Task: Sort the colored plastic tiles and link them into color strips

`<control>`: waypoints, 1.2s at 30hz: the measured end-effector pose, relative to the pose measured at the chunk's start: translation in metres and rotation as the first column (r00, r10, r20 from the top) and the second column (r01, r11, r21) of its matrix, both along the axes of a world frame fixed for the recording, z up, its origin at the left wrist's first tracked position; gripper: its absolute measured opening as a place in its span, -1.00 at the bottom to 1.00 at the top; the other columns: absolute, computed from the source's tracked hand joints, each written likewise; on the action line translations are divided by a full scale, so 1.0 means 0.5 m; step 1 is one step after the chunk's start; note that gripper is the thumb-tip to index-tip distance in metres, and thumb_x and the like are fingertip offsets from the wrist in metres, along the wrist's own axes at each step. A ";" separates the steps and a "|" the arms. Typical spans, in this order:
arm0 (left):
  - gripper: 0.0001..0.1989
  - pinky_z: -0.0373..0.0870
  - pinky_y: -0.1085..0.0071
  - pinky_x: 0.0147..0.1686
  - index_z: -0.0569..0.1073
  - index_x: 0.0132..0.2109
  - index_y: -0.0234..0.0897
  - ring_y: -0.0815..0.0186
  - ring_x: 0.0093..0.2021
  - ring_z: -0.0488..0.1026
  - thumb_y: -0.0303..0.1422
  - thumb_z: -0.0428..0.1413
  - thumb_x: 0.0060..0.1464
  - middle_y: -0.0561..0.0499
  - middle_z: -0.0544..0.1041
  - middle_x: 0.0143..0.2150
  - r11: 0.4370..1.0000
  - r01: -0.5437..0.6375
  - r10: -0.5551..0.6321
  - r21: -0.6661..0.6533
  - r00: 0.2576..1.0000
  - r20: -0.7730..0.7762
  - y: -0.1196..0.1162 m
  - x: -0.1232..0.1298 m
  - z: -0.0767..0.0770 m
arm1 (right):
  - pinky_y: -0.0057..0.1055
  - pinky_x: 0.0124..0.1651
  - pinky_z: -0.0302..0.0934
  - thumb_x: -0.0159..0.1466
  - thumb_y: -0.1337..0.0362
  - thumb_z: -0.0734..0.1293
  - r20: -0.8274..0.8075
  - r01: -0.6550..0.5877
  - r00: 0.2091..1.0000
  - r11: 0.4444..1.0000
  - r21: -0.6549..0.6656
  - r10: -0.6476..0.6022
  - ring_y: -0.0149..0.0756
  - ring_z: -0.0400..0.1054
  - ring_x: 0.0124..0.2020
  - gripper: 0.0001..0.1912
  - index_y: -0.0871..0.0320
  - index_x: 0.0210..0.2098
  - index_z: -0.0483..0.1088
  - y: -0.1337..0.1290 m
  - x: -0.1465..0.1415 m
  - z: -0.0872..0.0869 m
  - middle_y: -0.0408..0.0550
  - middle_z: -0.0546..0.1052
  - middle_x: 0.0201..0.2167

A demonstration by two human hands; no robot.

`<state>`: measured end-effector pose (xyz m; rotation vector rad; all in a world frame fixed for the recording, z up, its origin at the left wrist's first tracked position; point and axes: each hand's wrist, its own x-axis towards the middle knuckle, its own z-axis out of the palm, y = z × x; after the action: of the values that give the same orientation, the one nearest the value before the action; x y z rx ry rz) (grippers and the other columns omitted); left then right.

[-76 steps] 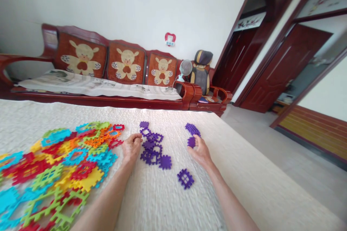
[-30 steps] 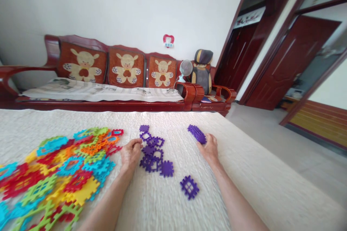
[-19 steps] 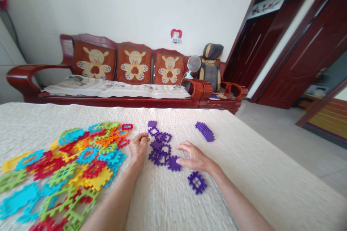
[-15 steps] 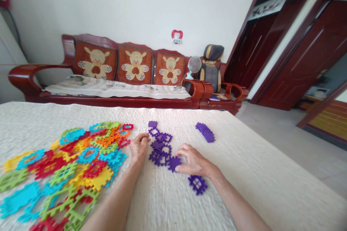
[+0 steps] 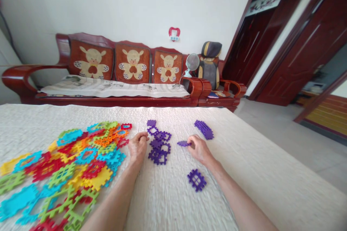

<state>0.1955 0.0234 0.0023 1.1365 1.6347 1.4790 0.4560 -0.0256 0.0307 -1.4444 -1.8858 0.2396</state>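
Note:
My right hand (image 5: 200,149) pinches a solid purple interlocking plastic tile (image 5: 184,143) by its right edge, raised over the cloth and seen nearly edge-on. Left of it lies a loose cluster of purple tiles (image 5: 160,146), some solid, some with open frames. My left hand (image 5: 138,147) rests curled beside that cluster, with no piece showing in its fingers. An overlapped row of purple tiles (image 5: 204,130) sits beyond my right hand. Nearer to me, by my right forearm, a purple window-pattern tile (image 5: 196,180) lies alone.
A large spread of red, yellow, green, blue and orange tiles (image 5: 93,169) covers the table's left side. The table has a cream cloth (image 5: 173,202). Behind it stand a wooden sofa (image 5: 105,101) with bear cushions and a small fan (image 5: 192,62).
My right hand has lifted the solid purple tile away from the cluster, moving it right and farther from me. My left hand stays by the cluster. The view has shifted slightly.

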 end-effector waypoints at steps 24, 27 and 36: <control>-0.70 0.43 0.39 -0.33 0.52 -0.27 -0.31 0.23 -0.34 0.54 -0.36 -0.01 -0.17 -0.04 0.58 -0.41 0.999 0.045 -0.047 0.018 0.991 0.122 0.016 -0.005 -0.027 | -0.24 0.03 0.15 0.02 0.33 0.28 -0.095 0.257 0.966 0.934 0.248 -0.241 -0.21 0.24 -0.06 -0.47 0.15 0.01 0.20 0.011 0.033 -0.006 0.02 0.31 -0.10; -0.71 0.43 0.39 -0.33 0.52 -0.28 -0.30 0.24 -0.35 0.54 -0.37 0.00 -0.18 -0.04 0.58 -0.42 0.999 0.048 -0.050 0.024 0.991 0.125 0.017 -0.006 -0.028 | -0.17 0.06 0.14 0.00 0.34 0.25 -0.174 0.458 0.889 0.839 0.293 -0.424 -0.15 0.21 -0.03 -0.44 0.16 0.03 0.19 0.020 0.090 -0.014 0.05 0.28 -0.10; -0.72 0.43 0.36 -0.30 0.54 -0.29 -0.28 0.25 -0.40 0.52 -0.39 0.01 -0.18 -0.02 0.57 -0.47 0.999 0.017 -0.020 0.032 0.995 0.093 0.018 -0.005 -0.033 | -0.25 0.06 0.15 0.01 0.26 0.24 -0.109 0.592 0.804 0.805 0.051 -0.584 -0.16 0.27 -0.08 -0.45 0.17 0.02 0.19 0.022 0.157 -0.044 0.06 0.28 -0.13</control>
<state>0.1930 0.0326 -0.0144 1.0802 1.5393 1.5276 0.5345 -0.0147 0.0085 -1.8483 -1.2710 -0.0776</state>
